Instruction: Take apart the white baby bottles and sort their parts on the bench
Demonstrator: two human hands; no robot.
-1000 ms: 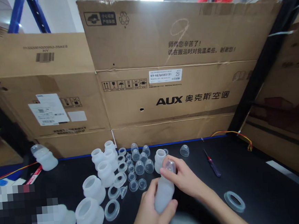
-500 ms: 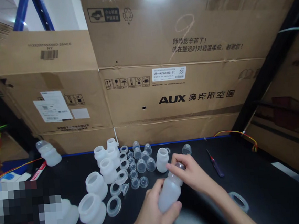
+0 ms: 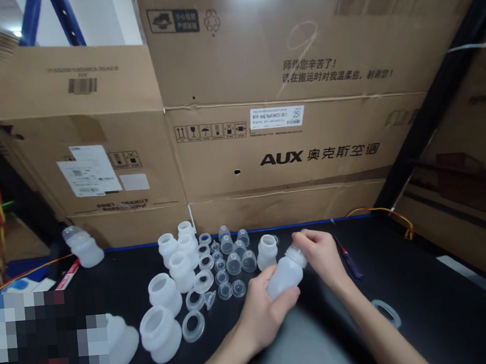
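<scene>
A frosted baby bottle (image 3: 284,278) with a pale collar on its neck tilts up to the right over the black table. My left hand (image 3: 261,307) is closed around its body. At the bottle's top end my right hand (image 3: 322,254) has its fingers curled together; they hide the tip and whatever they pinch. Just behind stands an uncapped bottle (image 3: 267,253). To the left are several open bottles (image 3: 181,271), silicone-looking rings (image 3: 193,326), small clear nipples (image 3: 225,290) and clear dome caps (image 3: 234,264).
A screwdriver (image 3: 351,263) lies to the right of my right hand, and a loose ring (image 3: 387,312) is nearer the front. A capped bottle (image 3: 84,248) leans at the back left. Cardboard (image 3: 286,201) walls off the table's rear. Wires (image 3: 380,210) run along the right corner.
Both hands and the bottle have moved up and slightly right. My right hand has shifted from over the bottle's top to its far end, so the collar shows more. A rear dome cap is now out of sight.
</scene>
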